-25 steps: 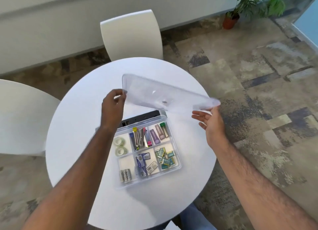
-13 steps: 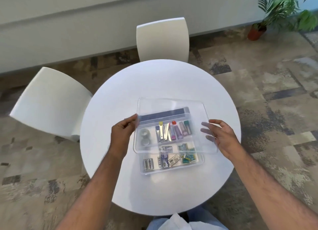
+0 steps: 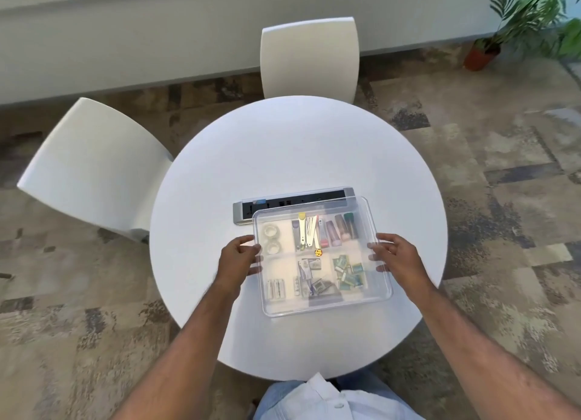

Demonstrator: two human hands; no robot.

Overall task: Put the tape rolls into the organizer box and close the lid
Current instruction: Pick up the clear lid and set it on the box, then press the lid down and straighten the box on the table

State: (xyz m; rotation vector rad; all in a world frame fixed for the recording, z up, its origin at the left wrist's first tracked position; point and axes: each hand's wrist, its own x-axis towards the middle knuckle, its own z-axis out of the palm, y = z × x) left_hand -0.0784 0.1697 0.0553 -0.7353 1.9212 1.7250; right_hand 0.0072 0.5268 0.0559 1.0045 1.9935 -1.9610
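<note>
A clear lid lies flat over the clear organizer box on the round white table. Two clear tape rolls show through the lid in the box's far-left compartment. My left hand grips the lid's left edge, fingers curled over it. My right hand holds the lid's right edge. Through the lid I also see pens, clips, batteries and green packets in other compartments.
A grey and black power strip lies just behind the box. Two white chairs stand at the far and left sides of the table. A potted plant sits on the patterned carpet at the far right.
The lid came down from a raised, tilted hold behind the box to lie flat over it. Both hands moved down with it to its side edges.
</note>
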